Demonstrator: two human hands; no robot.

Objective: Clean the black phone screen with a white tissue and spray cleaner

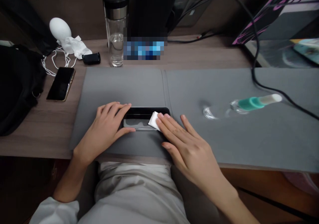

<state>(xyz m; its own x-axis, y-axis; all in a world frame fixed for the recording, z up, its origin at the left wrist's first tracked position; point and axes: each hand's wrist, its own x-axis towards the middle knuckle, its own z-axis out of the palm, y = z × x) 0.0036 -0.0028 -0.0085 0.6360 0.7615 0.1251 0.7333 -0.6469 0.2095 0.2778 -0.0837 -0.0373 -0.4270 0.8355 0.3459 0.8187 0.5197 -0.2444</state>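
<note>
A black smartphone [136, 121] lies flat on the grey desk mat, its glossy surface showing reflections. My left hand [106, 126] grips its left end, with fingertips at the far edge and the thumb at the near edge. On the phone's right end, my right hand [188, 144] holds a folded white tissue [154, 121] down under its extended fingertips. The right thumb is apart from the tissue. Part of the tissue and the phone's right end are hidden beneath the fingers. To the right is a small clear bottle with a teal collar and white top [251, 103].
The grey mat [124, 84] covers much of the wooden desk. A clear piece [209, 112] lies near the bottle. A black cable [256, 51] crosses the right side. Behind stands a glass water bottle [116, 35]; another phone [61, 84] and a black bag [18, 88] are left.
</note>
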